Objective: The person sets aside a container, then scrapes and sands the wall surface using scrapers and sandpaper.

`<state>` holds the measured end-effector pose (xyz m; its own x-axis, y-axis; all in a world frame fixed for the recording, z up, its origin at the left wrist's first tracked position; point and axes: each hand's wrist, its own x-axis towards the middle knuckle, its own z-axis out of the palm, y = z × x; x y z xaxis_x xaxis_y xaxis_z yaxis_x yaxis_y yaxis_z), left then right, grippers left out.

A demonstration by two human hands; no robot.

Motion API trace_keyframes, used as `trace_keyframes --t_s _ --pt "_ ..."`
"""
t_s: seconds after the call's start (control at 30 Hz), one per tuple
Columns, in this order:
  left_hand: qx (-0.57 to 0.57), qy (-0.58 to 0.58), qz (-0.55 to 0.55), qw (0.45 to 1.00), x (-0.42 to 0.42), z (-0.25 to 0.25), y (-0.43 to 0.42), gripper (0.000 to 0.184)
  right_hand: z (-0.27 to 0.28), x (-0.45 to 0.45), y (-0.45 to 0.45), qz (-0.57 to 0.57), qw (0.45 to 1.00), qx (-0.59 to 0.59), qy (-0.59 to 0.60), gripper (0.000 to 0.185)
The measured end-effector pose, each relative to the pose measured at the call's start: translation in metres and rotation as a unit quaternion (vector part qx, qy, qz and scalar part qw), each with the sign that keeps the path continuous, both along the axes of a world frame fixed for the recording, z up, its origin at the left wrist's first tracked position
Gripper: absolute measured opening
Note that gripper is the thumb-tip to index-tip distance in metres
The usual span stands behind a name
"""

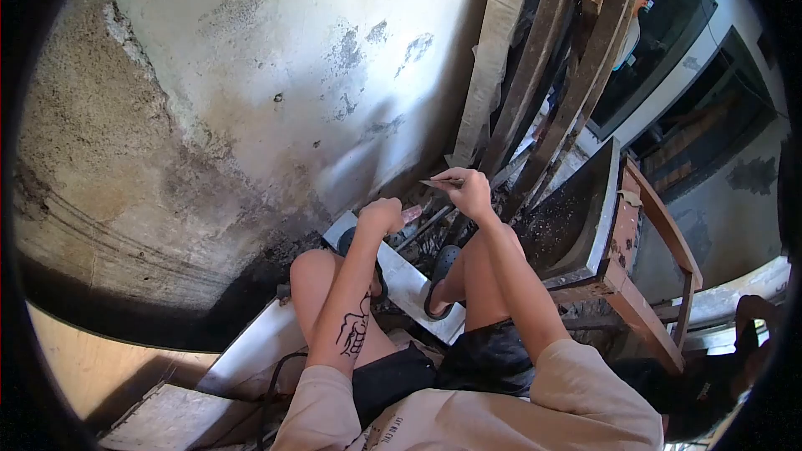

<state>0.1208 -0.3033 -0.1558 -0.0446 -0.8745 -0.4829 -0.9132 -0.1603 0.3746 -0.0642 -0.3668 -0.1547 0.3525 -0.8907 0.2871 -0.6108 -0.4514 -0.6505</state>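
Note:
My left hand (381, 215) is closed around a small pinkish-red piece (411, 214) that sticks out on its right side; its kind is not clear. A little higher and to the right, my right hand (469, 192) pinches a thin, pointed, blade-like piece (431, 183), its tip pointing left. The two held things are apart. Below my hands, a white board (409, 288) lies across the floor under my feet, which are in dark clogs (445, 267).
A stained, peeling wall (276, 100) rises ahead and to the left. Long wooden beams (535, 58) lean at the right, beside a dirty dark panel (572, 221) and a wooden chair frame (660, 259). Rubble surrounds my feet. Another person (631, 33) is partly visible behind the beams.

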Motion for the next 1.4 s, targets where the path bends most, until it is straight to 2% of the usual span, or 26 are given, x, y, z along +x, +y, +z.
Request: trace_keyframes --t_s 0.07,0.3,0.4,0.5,0.63,0.7,0.8,0.87,0.97,1.07,1.17,1.4 --pt "-0.022 0.016 0.006 1.0 0.004 -0.009 -0.006 0.031 -0.002 0.006 0.004 0.048 0.999 -0.005 0.008 0.013" --pt "-0.01 -0.003 0.008 1.0 0.005 -0.007 -0.001 0.03 -0.002 0.009 0.007 0.07 0.997 -0.018 0.016 0.012" --pt "0.003 0.014 0.003 1.0 0.008 -0.011 0.0 0.03 0.0 0.002 0.011 0.051 0.998 -0.017 0.031 0.011" --pt "-0.063 0.004 -0.004 0.998 0.01 -0.015 0.001 0.041 0.002 -0.012 0.012 0.039 0.999 -0.017 0.031 0.012" --pt "-0.005 0.025 0.003 1.0 0.007 -0.001 0.002 0.052 -0.003 -0.043 0.009 -0.022 0.997 -0.042 0.055 0.012" --pt "0.015 0.028 -0.004 0.999 0.002 -0.004 0.0 0.055 -0.003 -0.058 0.008 -0.048 0.998 -0.038 0.026 0.011" --pt "-0.038 -0.004 -0.021 0.999 -0.008 -0.019 -0.003 0.051 -0.001 -0.073 0.013 -0.067 0.997 -0.028 0.012 0.012" --pt "-0.019 0.007 -0.068 0.997 -0.015 -0.018 -0.003 0.044 0.0 -0.078 0.017 -0.071 0.997 -0.031 0.01 0.012" --pt "0.006 0.015 -0.073 0.997 -0.033 -0.02 -0.003 0.036 -0.001 -0.081 0.021 -0.067 0.997 -0.017 0.019 0.012" --pt "0.005 0.005 -0.088 0.996 -0.051 -0.014 -0.001 0.034 -0.004 -0.076 0.022 -0.054 0.997 -0.036 0.035 0.013" --pt "-0.009 0.031 -0.091 0.995 -0.058 -0.005 0.006 0.036 0.006 -0.061 0.032 -0.035 0.999 -0.025 0.008 0.013" --pt "0.011 -0.002 -0.079 0.997 -0.053 -0.011 0.009 0.031 0.0 -0.022 0.032 0.03 0.998 -0.027 -0.049 0.014"
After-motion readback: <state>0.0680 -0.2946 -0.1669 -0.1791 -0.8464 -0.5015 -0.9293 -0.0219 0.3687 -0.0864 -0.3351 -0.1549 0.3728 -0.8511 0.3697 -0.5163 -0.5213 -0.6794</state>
